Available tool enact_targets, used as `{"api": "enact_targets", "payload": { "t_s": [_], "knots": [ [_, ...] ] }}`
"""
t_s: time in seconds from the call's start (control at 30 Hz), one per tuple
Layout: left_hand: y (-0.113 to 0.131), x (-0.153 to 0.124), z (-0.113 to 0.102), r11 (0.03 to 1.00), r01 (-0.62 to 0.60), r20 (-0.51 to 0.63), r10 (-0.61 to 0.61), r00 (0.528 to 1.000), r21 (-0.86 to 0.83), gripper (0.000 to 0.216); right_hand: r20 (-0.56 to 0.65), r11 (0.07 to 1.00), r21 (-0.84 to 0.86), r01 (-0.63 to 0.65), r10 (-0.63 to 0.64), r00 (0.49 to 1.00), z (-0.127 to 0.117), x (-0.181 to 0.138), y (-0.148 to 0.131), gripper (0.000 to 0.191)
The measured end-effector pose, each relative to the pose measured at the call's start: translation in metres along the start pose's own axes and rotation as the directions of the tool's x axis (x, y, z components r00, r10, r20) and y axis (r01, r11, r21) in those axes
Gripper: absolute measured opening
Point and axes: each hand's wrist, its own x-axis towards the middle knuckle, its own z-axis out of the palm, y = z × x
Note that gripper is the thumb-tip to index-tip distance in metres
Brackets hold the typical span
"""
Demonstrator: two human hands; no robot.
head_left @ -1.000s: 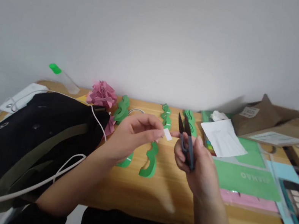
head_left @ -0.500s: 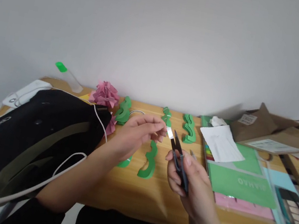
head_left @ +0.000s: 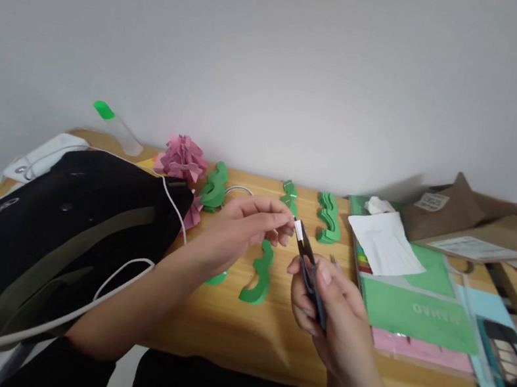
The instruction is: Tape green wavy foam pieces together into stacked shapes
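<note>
My left hand [head_left: 250, 225] pinches a small white strip [head_left: 299, 229] between thumb and fingertips, held up over the table. In my right hand [head_left: 337, 314] is a pair of dark thread snips [head_left: 309, 270], its blades pointing up and left at the strip. The blade tips overlap the strip; whether they have cut it I cannot tell. Under the hands lies a wavy green paper cut-out [head_left: 260, 277], and another green piece [head_left: 217, 278] is partly covered by my left wrist. Behind are more green cut-outs: a left stack [head_left: 214, 187], a middle one [head_left: 290, 194] and a right stack [head_left: 329, 219].
A black bag [head_left: 69, 213] with a white cable across it fills the left. Pink paper flowers [head_left: 183, 159] and a green-capped clear tube [head_left: 118, 125] stand near the wall. To the right are green packets [head_left: 417, 315], a white paper [head_left: 384, 242], a brown cardboard box [head_left: 473, 221] and a phone-like dark object [head_left: 508, 364].
The snips' blades have moved closer together at the white strip, and less of the strip shows. My left hand has shifted slightly right.
</note>
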Motion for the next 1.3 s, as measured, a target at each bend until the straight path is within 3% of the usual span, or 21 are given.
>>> {"api": "enact_targets", "payload": {
  "t_s": [0.7, 1.3],
  "knots": [
    [-0.001, 0.0008, -0.002, 1.0, 0.018, -0.031, -0.018, 0.999, 0.001, 0.009, -0.015, 0.999, -0.026, 0.032, -0.032, 0.999, -0.0013, -0.0003, 0.0018, 0.034],
    [-0.0022, 0.0016, -0.0002, 0.994, 0.013, -0.016, -0.015, 1.0, -0.109, 0.006, 0.011, 0.999, -0.014, 0.046, -0.046, 0.999, -0.0022, 0.0006, 0.0033, 0.033]
  ]
}}
